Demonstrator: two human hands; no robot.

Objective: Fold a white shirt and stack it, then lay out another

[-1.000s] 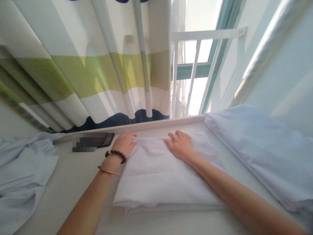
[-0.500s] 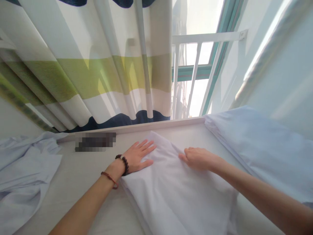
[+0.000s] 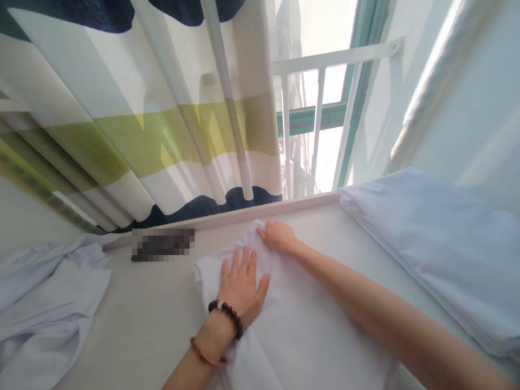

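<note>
A folded white cloth [image 3: 312, 325] lies in the middle of the white sill-like surface, its near end cut off by the frame. My left hand [image 3: 242, 287] rests flat on its left part, fingers spread, with a dark bead bracelet and a thin reddish band at the wrist. At the cloth's far corner my right hand [image 3: 278, 236] has its fingers curled, gripping the fabric there. Its fingertips are partly hidden.
Crumpled white fabric [image 3: 44, 309] lies at the left and a folded white cloth stack [image 3: 439, 244] at the right. A pixelated dark object [image 3: 163, 245] sits near the back ledge [image 3: 309, 205]. Behind hang a striped curtain [image 3: 170, 141] and a white railing [image 3: 337, 58].
My right hand has moved left and away to the cloth's far corner. My left hand has come nearer and slightly right, onto the cloth. The cloth's far left part has shifted outward.
</note>
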